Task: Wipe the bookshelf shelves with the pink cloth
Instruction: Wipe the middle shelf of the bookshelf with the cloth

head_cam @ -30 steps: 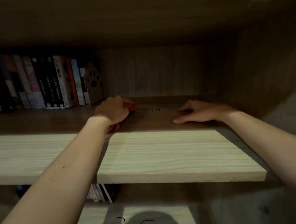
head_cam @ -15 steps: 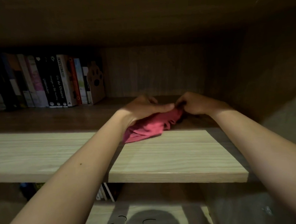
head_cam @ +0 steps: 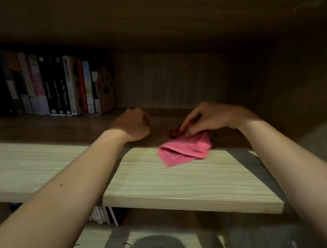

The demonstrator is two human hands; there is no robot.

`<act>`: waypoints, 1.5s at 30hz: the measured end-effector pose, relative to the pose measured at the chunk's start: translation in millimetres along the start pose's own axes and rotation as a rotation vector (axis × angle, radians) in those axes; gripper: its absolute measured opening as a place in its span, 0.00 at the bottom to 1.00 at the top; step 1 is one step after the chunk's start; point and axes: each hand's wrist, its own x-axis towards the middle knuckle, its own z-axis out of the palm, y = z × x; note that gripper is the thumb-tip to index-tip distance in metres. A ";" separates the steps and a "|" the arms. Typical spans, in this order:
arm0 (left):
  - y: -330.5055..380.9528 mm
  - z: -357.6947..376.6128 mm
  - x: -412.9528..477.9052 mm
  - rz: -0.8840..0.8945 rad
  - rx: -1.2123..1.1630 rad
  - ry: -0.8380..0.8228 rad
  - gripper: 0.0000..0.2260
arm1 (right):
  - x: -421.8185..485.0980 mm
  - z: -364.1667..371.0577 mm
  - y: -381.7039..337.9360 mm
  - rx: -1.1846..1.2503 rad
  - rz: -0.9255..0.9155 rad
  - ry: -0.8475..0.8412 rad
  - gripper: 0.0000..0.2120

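Two hands on the shelf [head_cam: 179,180]: right hand [head_cam: 210,118] pinches the limp, light pink cloth [head_cam: 186,151] at its bunched top; left hand [head_cam: 133,125] fisted, seemingly empty.

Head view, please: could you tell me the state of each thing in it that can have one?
pink cloth, crumpled, lying on the shelf
right hand, fingers pinching the cloth's far edge
left hand, curled in a fist, holding nothing
books, upright in a row
paw-print bookend, upright against the last book
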 end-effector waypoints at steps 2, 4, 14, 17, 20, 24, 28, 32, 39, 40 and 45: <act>1.3 2.3 -0.3 0.037 0.099 -0.028 0.11 | -0.2 -3.6 8.1 -0.022 0.049 0.078 0.11; 7.6 6.1 0.2 0.113 0.189 -0.080 0.11 | 6.6 2.2 18.0 -0.028 0.094 0.207 0.13; 16.4 12.9 0.8 0.138 0.200 -0.290 0.23 | 37.5 28.9 33.6 -0.072 0.167 0.332 0.14; 16.3 13.2 2.7 0.140 0.190 -0.275 0.24 | 47.6 19.5 40.1 -0.031 0.249 0.303 0.14; 18.7 14.4 7.4 0.138 0.229 -0.205 0.24 | 56.8 20.9 31.2 -0.017 0.150 0.267 0.12; 13.0 18.5 11.6 0.149 0.315 -0.208 0.21 | 56.5 12.9 33.1 0.049 0.068 0.174 0.13; 10.0 21.1 15.5 0.128 0.302 -0.200 0.22 | 68.0 6.2 47.9 -0.031 0.180 0.231 0.13; 9.5 20.2 17.1 0.124 0.299 -0.171 0.21 | 76.9 13.6 32.6 -0.067 0.023 0.167 0.13; 8.9 19.8 18.3 0.123 0.285 -0.174 0.21 | 81.4 9.7 44.5 -0.155 0.126 0.240 0.12; 9.3 19.7 18.1 0.121 0.277 -0.176 0.21 | 83.1 11.7 41.4 -0.168 0.105 0.229 0.12; 10.0 19.5 17.3 0.116 0.282 -0.178 0.20 | 84.1 11.4 30.9 -0.170 0.033 0.163 0.16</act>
